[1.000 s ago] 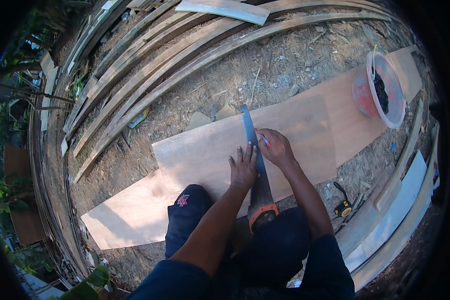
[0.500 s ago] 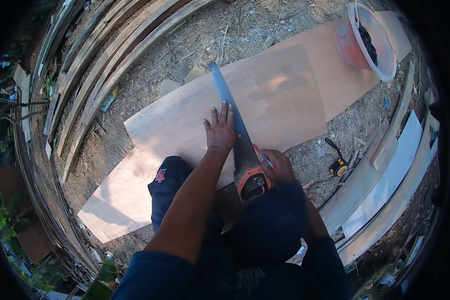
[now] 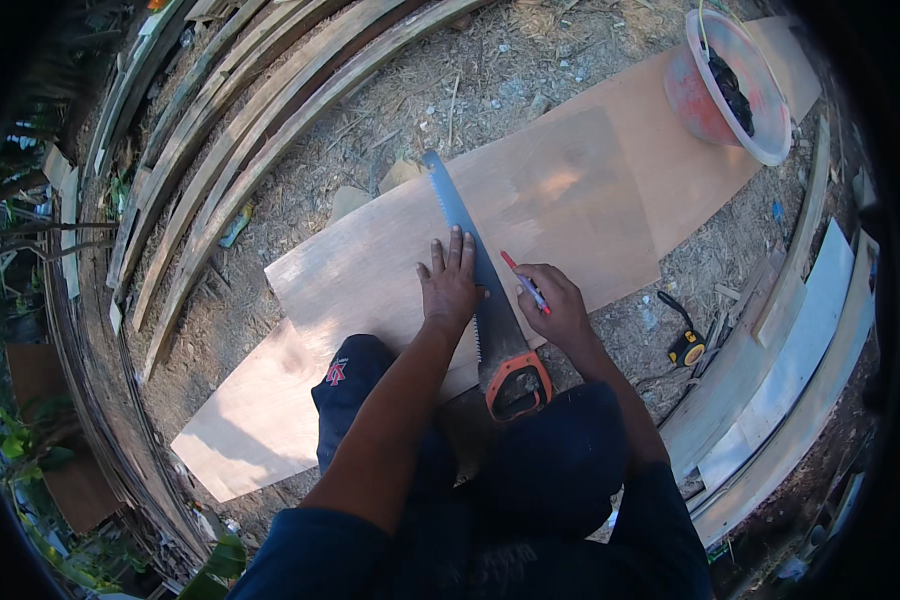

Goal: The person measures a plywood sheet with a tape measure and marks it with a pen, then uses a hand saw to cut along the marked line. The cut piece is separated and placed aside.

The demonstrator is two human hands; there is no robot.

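A hand saw with an orange and black handle lies across a sheet of plywood, its toothed edge on the left and its tip past the sheet's far edge. My left hand lies flat along the blade's left side, fingers stretched forward, with the thumb side reaching over the blade. To the right of the blade, my right hand is closed around a slim pen with red ends. The pen's far end points up and left, close to the blade's straight edge. My knees are at the sheet's near edge.
Under the top sheet, another plywood board sticks out at both ends. A bucket with black stuff in it stands at the far right. A yellow and black tape measure lies on the ground. Long planks lie at the left, more boards at the right.
My right hand has moved forward with the pen, from beside the saw's handle to partway along the blade. My left hand stays pressed in the same place. The whole view has shifted slightly.
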